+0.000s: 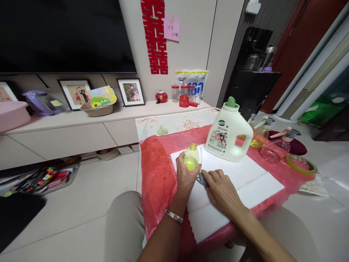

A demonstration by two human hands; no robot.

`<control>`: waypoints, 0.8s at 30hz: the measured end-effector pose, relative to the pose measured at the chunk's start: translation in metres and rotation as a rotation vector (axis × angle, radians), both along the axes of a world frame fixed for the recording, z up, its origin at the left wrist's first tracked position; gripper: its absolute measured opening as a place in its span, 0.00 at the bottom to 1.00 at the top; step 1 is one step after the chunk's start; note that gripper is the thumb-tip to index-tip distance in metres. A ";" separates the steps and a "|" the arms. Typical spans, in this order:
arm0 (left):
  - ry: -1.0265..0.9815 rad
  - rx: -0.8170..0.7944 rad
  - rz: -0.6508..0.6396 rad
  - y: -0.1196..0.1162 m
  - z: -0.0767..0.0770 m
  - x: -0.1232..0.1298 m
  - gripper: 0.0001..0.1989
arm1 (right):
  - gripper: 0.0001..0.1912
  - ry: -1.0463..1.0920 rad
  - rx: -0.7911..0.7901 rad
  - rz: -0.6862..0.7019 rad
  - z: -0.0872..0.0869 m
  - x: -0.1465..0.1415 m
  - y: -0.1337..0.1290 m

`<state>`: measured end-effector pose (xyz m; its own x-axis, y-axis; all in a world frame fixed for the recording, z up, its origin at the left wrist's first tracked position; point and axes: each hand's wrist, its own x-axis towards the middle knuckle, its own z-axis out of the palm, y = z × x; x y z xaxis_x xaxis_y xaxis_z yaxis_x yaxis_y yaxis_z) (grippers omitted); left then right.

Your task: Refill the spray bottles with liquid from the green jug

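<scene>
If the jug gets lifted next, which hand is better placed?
Probably the right hand: it's nearer the jug, though it touches a dark piece. The left hand holds the bottle.

Television point(62, 36): cut off by the top and left edges. Pink basin point(12, 117): cut off at left. Small bottle point(193, 157): partly hidden by the left hand point(185, 174). Gray piece point(202, 179): partly covered by the right hand point(222, 189); we cannot tell its full shape. Pink note point(172, 28): handwriting too small for us to read.
</scene>
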<state>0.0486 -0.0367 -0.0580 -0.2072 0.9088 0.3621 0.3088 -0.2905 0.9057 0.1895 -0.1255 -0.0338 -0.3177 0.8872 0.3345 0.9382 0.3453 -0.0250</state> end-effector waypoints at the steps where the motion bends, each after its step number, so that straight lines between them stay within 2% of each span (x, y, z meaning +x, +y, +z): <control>1: -0.002 0.000 -0.003 0.000 0.000 0.000 0.37 | 0.30 -0.009 0.012 0.006 0.001 0.000 0.000; 7: -0.006 -0.015 0.008 -0.002 0.001 -0.002 0.35 | 0.32 0.001 0.122 0.087 0.003 0.005 -0.002; 10: -0.008 -0.018 -0.001 -0.002 0.002 -0.002 0.35 | 0.31 0.072 0.222 0.062 0.009 0.013 -0.003; 12: -0.010 -0.033 -0.007 -0.003 0.003 -0.002 0.35 | 0.30 0.130 0.290 0.031 0.019 0.022 -0.003; 14: -0.018 -0.064 -0.013 -0.004 0.006 -0.002 0.36 | 0.27 0.204 0.359 -0.010 0.037 0.034 -0.004; 17: -0.035 -0.076 -0.050 -0.009 0.011 0.001 0.37 | 0.20 0.350 0.472 -0.146 0.077 0.053 -0.006; 20: -0.035 -0.068 -0.113 -0.013 0.015 0.004 0.38 | 0.23 0.455 0.533 -0.313 0.123 0.065 -0.008; 22: -0.030 -0.099 -0.144 -0.015 0.016 0.006 0.38 | 0.24 0.514 0.624 -0.333 0.150 0.066 -0.008; 24: -0.030 -0.122 -0.173 -0.017 0.016 0.007 0.39 | 0.24 0.538 0.551 -0.311 0.172 0.062 -0.006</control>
<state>0.0554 -0.0532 -0.0416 -0.0538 0.9686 0.2429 0.2360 -0.2240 0.9456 0.2512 -0.1317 0.1381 0.2425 0.5725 0.7832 0.9009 0.1666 -0.4008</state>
